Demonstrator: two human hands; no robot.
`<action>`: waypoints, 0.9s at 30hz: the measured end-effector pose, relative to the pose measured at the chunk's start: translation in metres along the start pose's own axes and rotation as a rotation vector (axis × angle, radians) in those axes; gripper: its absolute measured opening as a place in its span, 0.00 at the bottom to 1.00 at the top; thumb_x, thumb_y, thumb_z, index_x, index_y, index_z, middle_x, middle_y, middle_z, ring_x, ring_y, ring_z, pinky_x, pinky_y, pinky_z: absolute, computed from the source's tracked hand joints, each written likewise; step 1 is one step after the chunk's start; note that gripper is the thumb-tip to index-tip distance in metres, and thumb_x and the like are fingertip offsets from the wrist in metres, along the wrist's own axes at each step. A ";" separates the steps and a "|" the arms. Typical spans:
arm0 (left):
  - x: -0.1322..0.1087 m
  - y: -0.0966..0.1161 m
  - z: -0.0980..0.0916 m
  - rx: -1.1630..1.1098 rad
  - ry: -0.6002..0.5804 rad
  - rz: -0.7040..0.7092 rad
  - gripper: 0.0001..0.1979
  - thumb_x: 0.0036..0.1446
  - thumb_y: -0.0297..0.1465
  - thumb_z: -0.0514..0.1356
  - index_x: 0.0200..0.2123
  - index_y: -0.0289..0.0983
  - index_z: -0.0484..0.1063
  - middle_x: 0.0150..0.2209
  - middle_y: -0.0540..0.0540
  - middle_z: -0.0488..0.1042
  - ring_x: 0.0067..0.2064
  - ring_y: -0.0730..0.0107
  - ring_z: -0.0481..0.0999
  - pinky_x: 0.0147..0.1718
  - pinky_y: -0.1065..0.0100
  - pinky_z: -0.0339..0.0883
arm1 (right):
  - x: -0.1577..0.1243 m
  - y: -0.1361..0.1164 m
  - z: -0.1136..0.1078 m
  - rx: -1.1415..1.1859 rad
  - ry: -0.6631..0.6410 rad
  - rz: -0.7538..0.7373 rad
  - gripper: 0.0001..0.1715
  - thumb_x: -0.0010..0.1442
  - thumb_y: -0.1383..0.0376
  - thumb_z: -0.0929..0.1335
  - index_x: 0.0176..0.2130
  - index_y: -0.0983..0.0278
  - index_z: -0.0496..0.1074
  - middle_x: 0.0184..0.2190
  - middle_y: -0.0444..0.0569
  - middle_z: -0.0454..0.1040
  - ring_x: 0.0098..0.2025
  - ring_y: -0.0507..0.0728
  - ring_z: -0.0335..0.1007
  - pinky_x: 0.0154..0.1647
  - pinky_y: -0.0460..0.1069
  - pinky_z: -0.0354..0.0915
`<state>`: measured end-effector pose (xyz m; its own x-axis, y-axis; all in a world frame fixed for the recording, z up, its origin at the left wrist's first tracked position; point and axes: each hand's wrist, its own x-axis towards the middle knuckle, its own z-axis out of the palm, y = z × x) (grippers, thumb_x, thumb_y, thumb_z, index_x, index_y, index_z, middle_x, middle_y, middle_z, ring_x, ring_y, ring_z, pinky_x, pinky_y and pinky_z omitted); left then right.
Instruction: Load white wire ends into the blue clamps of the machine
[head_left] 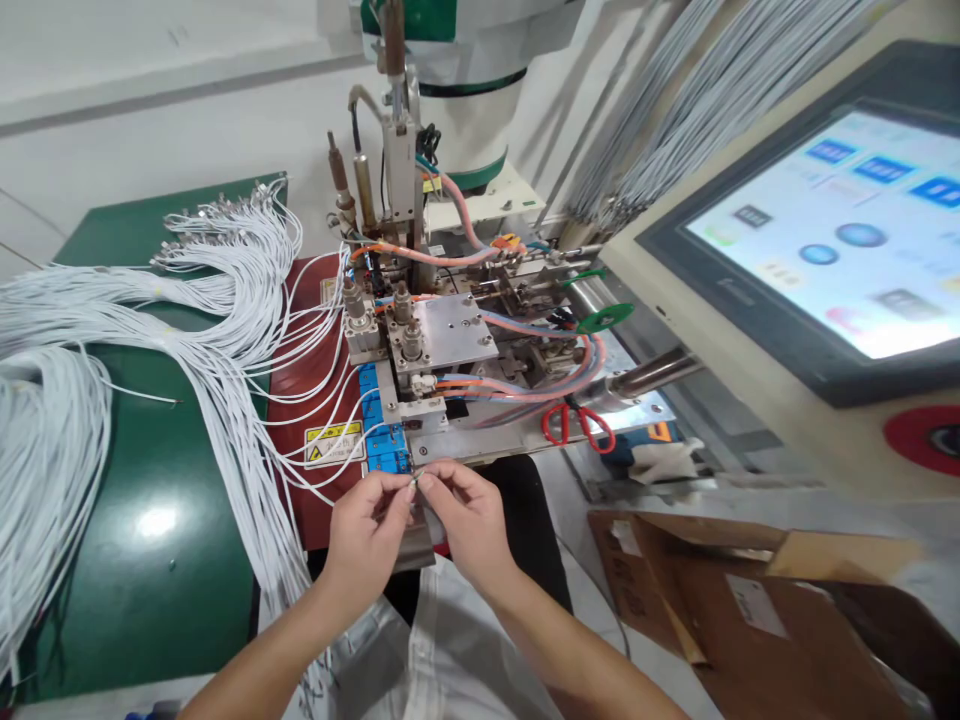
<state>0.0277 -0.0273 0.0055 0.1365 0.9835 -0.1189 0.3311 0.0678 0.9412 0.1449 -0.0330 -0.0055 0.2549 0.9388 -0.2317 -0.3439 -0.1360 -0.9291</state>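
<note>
My left hand [369, 527] and my right hand [469, 520] meet at the front corner of a bench machine [454, 330], both closed in a pinch. Between the fingertips are thin wires [417, 480], small and greenish, mostly hidden by the fingers. Just beyond the hands is a row of blue blocks [382, 450] along the machine's left edge. Several white cables [330, 395] reach into these blocks from the left. A large bundle of white cables [225, 460] hangs down left of my left hand.
Red-handled scissors [556, 424] lie at the machine's front right, near a spool with green flanges [600, 305]. A lit touchscreen [847, 230] juts in at right. A green table [165, 500] bears coiled cables at left. Cardboard boxes [780, 620] stand low at right.
</note>
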 end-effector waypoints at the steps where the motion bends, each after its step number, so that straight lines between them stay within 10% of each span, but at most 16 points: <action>1: -0.001 -0.002 0.002 -0.030 0.016 -0.011 0.07 0.55 0.32 0.56 0.31 0.35 0.72 0.27 0.49 0.74 0.26 0.75 0.73 0.25 0.76 0.69 | -0.001 0.000 0.003 0.069 0.010 0.067 0.05 0.46 0.66 0.70 0.22 0.65 0.71 0.20 0.43 0.69 0.24 0.50 0.64 0.27 0.45 0.63; 27: -0.004 -0.018 0.015 -0.097 0.337 0.109 0.04 0.51 0.31 0.60 0.29 0.36 0.72 0.31 0.46 0.73 0.35 0.69 0.74 0.38 0.67 0.70 | -0.003 -0.008 0.012 0.200 0.012 0.255 0.10 0.43 0.62 0.72 0.19 0.66 0.70 0.17 0.41 0.68 0.21 0.48 0.58 0.25 0.44 0.58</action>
<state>0.0355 -0.0354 -0.0161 -0.1545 0.9847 0.0800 0.2397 -0.0412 0.9700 0.1359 -0.0315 0.0058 0.1482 0.8786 -0.4540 -0.5682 -0.3001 -0.7662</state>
